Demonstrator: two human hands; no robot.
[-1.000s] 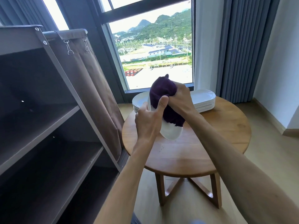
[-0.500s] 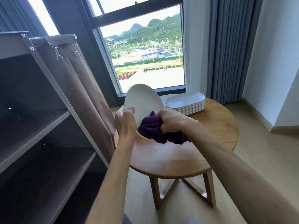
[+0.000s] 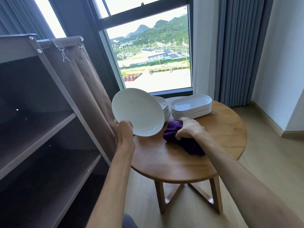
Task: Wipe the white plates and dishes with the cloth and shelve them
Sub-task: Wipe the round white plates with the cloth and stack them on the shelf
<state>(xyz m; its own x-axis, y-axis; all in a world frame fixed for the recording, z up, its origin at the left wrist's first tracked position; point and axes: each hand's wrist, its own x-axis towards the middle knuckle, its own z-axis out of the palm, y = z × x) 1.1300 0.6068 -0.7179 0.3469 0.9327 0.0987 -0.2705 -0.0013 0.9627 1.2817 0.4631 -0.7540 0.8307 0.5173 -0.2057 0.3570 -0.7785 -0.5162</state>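
— Okay, big stuff first?
— Dark brown open shelving unit [image 3: 41, 129] fills the left side, a brown fabric curtain [image 3: 85, 89] clipped to its top rail and hanging down its right edge. Window [image 3: 154, 55] behind, grey drapes [image 3: 236, 46] to the right of it.
— Counter?
— Round wooden counter [image 3: 189, 158] on crossed legs, just right of the shelving unit, in front of the window.
— Dishes on it?
— Two stacks at the far edge. Stack of white oblong platters [image 3: 191, 106] on the right, stack of round white plates [image 3: 164, 107] just left of it, partly hidden by the held plate.
— Held plate?
— Round white plate [image 3: 138, 111], tilted up on edge, face toward the camera, above the counter's left edge, next to the curtain. Not touching the counter as far as I can see.
— Left hand?
— Left hand [image 3: 124, 134] grips the plate's lower left rim, thumb on the front, fingers curled behind it.
— Right hand?
— Right hand [image 3: 189, 127] is down on the purple cloth [image 3: 181, 140], fingers [image 3: 178, 137] curled into it. Cloth lies bunched on the counter, just in front of the platters, part of it under the wrist.
— Cloth touching the plate?
— Close to its lower right rim; can't tell if they touch.
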